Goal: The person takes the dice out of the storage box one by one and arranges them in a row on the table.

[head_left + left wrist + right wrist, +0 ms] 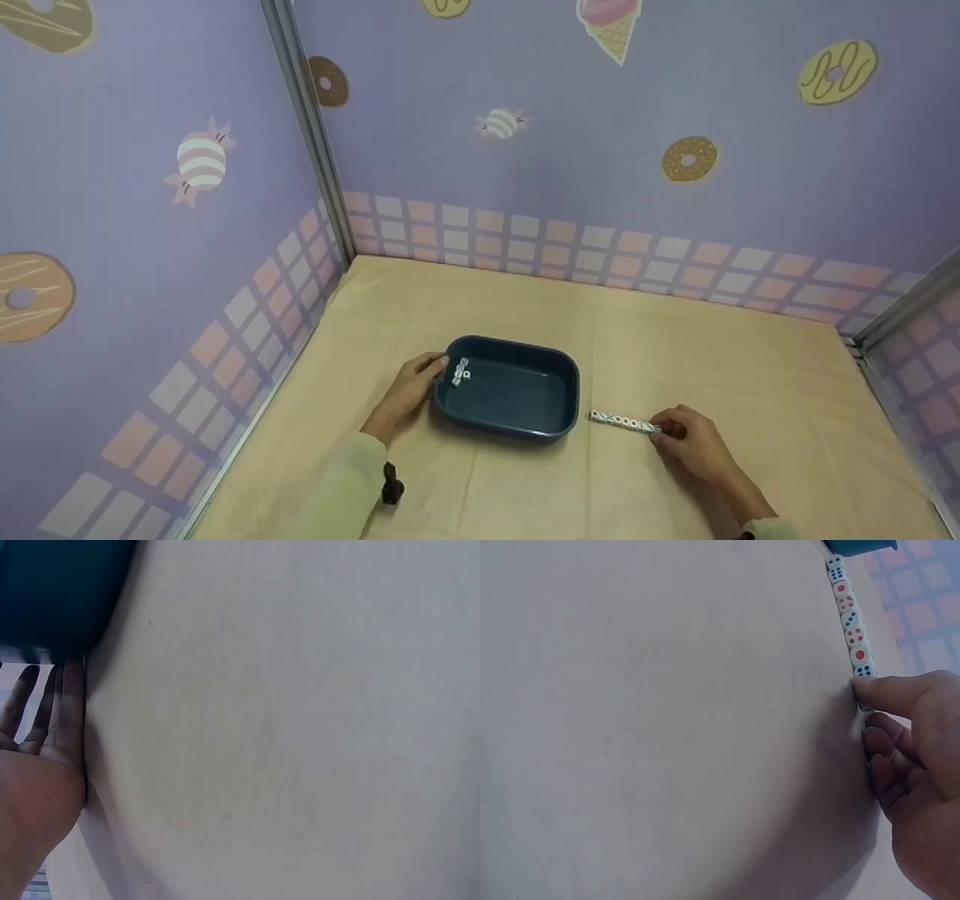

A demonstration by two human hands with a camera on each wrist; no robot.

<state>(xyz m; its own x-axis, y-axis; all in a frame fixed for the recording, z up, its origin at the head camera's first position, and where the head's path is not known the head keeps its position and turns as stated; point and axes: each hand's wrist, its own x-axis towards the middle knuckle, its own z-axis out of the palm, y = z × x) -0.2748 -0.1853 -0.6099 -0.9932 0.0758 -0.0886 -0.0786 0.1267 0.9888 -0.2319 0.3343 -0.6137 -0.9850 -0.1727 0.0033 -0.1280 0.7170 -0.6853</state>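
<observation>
Dice row (849, 615) pinched by right hand (911, 765), pips visible; left hand (409, 390), fingers relaxed, touches tray (517, 420).

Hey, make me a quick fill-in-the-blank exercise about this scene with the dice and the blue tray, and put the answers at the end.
1. The left hand touches the rim of the dark blue ____.
2. The row of dice lies on the table, to the ____ of the tray.
3. The right hand touches the end of the row ____ from the tray.
4. A few more dice lie ____ the tray, near the left hand.

Missing words: tray; right; farthest; inside
</observation>
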